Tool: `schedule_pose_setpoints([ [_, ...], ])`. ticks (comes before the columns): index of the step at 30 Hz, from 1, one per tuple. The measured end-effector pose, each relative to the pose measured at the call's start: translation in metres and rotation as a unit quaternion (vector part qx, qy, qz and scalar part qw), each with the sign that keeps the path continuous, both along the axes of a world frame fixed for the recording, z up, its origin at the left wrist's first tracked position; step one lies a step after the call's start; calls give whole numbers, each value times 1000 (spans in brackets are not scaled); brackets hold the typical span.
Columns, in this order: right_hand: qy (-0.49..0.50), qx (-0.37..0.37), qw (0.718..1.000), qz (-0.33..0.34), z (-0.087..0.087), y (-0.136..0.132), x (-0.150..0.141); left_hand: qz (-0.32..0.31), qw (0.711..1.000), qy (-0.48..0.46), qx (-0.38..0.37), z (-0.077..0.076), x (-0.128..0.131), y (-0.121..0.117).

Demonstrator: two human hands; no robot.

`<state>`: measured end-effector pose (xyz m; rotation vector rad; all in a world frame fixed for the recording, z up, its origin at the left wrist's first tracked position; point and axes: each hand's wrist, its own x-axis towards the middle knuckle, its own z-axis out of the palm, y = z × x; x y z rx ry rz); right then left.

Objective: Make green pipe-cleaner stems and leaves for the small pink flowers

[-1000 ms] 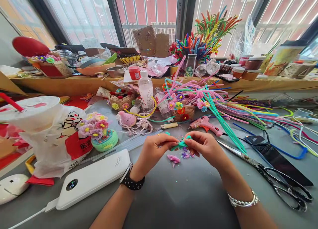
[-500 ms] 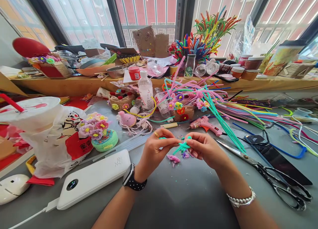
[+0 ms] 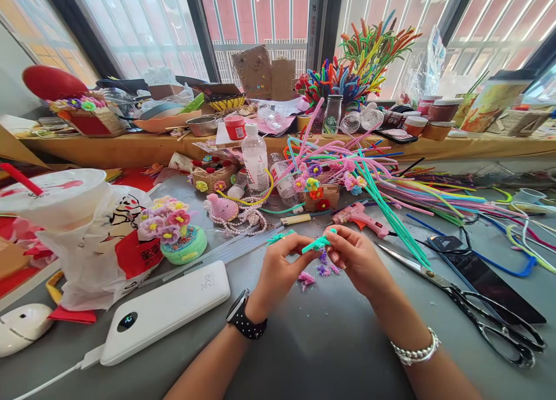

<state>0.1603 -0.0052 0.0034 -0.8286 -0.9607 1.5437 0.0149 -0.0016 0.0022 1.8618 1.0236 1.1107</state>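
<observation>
Finding: my grip on the green piece (image 3: 316,245) has altered. Half a second ago its prongs splayed out between my fingertips; now it shows as a narrow bar, slanting down to the left. My left wrist has shifted to the right over the same interval. I judge this to be a turn or adjustment of the piece in hand, with the handling unfinished, since it is not set down.

My right hand (image 3: 356,260) is narrowed to a pinch on the upper right end of the piece. My left hand (image 3: 280,267) is narrow too, its fingertips at the lower left end; whether they grip or merely steady it, I cannot tell. The piece is above the tabletop (image 3: 325,353), between both hands.

Materials: the piece is fuzzy, apparently pipe-cleaner stock, matching in colour the straight green stems (image 3: 391,209) behind. A second green piece (image 3: 280,237) shows just beyond my left hand; its support is hidden. Frayed purple scraps (image 3: 324,270) and a ragged pink scrap (image 3: 306,281) lie below, among fine glittering specks. The tabletop is smooth, grey and softly reflective; the scissors (image 3: 447,283), to the right, have metal blades and black looped handles.
</observation>
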Motion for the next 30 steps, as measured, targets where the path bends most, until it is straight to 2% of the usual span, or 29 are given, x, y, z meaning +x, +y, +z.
schedule_pose_setpoints([
  [10,-70,42,996,-37,-3,-2,-6,33,999,12,4,2,1,-3],
  [15,-104,58,992,-50,-4,-3,-8,48,999,2,-19,1,1,-4],
  [20,-146,70,987,-6,0,-2,-1,15,994,-42,-102,3,0,-1],
  [24,-223,101,969,24,4,0,5,-26,980,-84,-181,4,-1,3],
  [30,-313,117,942,42,5,0,10,-39,973,-84,-209,3,-2,6],
])
